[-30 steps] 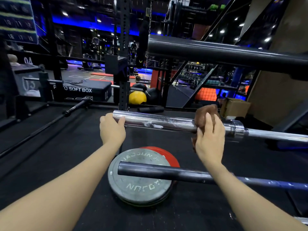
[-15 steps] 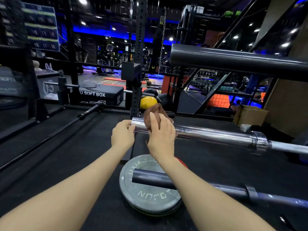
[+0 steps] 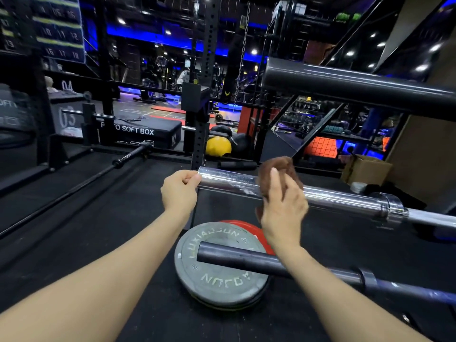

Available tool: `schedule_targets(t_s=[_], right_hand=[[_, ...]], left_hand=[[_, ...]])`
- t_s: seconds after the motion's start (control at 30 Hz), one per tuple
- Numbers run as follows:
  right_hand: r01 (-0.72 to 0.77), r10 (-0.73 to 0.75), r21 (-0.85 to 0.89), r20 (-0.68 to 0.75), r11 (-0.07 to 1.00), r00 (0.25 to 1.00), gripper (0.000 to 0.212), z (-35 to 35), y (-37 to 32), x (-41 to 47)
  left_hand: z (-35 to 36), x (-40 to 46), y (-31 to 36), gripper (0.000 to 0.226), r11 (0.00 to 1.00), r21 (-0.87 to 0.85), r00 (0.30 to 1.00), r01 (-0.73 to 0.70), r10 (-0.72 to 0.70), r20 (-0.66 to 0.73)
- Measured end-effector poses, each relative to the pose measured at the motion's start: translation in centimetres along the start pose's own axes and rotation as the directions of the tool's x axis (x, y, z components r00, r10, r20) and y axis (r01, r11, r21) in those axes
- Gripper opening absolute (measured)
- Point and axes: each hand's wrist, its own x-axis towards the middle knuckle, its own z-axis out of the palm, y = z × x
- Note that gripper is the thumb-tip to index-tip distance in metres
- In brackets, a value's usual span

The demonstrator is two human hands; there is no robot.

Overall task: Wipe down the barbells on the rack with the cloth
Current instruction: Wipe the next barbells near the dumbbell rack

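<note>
Chrome gleams along the barbell sleeve (image 3: 333, 197) that runs across in front of me, from its free end on my left out to the collar on my right. My left hand (image 3: 179, 191) has its grip closed round that free end, fingers curled over the tip of the sleeve. My right hand (image 3: 283, 208) presses a rust-brown cloth (image 3: 278, 166) against the sleeve a little way along from the left hand; the cloth is bunched over the top of the bar and hangs down behind my palm, and my fingers curl over it, gripping it to the metal. Above and to my right, a dark barbell (image 3: 357, 86) crosses the upper part of my view. Below my hands, another dark bar (image 3: 246, 260) lies over a grey weight plate (image 3: 217, 282) on the black floor, with a red plate (image 3: 249, 230) peeking out behind the grey one. Farther off sit a yellow ball (image 3: 218, 145) and a black box marked SOFT BOX (image 3: 140, 132).
</note>
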Motion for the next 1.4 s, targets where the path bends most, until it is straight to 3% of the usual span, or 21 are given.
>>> schedule_targets(t_s=[0.1, 0.2, 0.3, 0.37, 0.47, 0.53, 0.63, 0.73, 0.9, 1.0, 1.13, 1.23, 1.4], right_hand=[[0.07, -0.071, 0.025, 0.055, 0.997, 0.996, 0.095, 1.5, -4.7, 0.1], [0.157, -0.162, 0.065, 0.072, 0.985, 0.984, 0.097, 1.7, -7.5, 0.7], [0.278, -0.288, 0.116, 0.085, 0.954, 0.954, 0.097, 0.4, -5.3, 1.4], [0.244, -0.25, 0.088, 0.063, 0.966, 0.966, 0.093, -1.0, -1.9, 0.8], [0.006, -0.007, -0.028, -0.03, 1.0, 1.0, 0.069, -2.5, 1.6, -0.7], [-0.042, 0.039, -0.056, -0.04, 0.998, 0.998, 0.061, -2.1, 1.3, -0.9], [0.039, -0.039, -0.037, -0.021, 0.999, 0.999, 0.069, -0.7, -1.8, 0.0], [0.061, -0.063, 0.029, 0.066, 0.998, 0.996, 0.1, 1.5, -5.9, 0.1], [0.111, -0.116, 0.092, 0.048, 0.989, 0.992, 0.088, 3.7, -11.6, 0.6], [0.096, -0.116, 0.177, 0.109, 0.979, 0.987, 0.089, 3.7, -12.8, 1.0], [0.102, -0.203, 0.33, 0.285, 0.938, 0.937, 0.075, 1.5, -13.0, 1.5], [-0.024, -0.249, 0.535, 0.432, 0.844, 0.867, 0.065, -0.8, -12.7, 1.3], [-0.506, -0.056, 0.678, 0.625, 0.534, 0.778, 0.041, -4.0, -11.0, 0.8]], left_hand=[[-0.4, 0.1, 0.2, 0.012, 1.0, 0.003, 1.0, 0.004, -0.004, 0.016], [-0.5, 0.0, 0.6, 0.01, 1.0, 0.007, 1.0, 0.008, -0.008, 0.021], [-0.7, 0.0, 0.7, 0.009, 1.0, 0.006, 1.0, 0.008, -0.008, 0.025], [-0.9, 0.0, 0.6, 0.007, 1.0, 0.028, 0.999, -0.001, 0.0, 0.046], [-0.9, 0.3, 0.8, 0.007, 0.997, 0.067, 0.997, -0.023, 0.018, 0.07], [-0.7, 0.6, 1.0, 0.007, 0.998, 0.067, 0.997, -0.016, 0.011, 0.071], [-0.7, 1.1, 1.1, 0.008, 0.997, 0.078, 0.996, 0.005, -0.012, 0.084], [-0.9, 1.7, 1.1, 0.008, 0.997, 0.077, 0.993, 0.003, -0.012, 0.116], [-1.4, 3.0, 0.1, 0.026, 0.999, 0.046, 0.98, -0.027, 0.018, 0.197], [-2.5, 2.9, 0.2, 0.033, 0.998, -0.027, 0.961, 0.061, -0.051, 0.271], [-4.1, 1.4, 0.5, 0.025, 0.944, -0.191, 0.919, 0.27, -0.194, 0.342], [-5.9, 0.4, 0.5, 0.029, 0.936, -0.157, 0.908, 0.314, -0.248, 0.338], [-7.8, -2.4, 1.5, 0.05, 0.92, -0.045, 0.847, 0.389, -0.338, 0.411]])
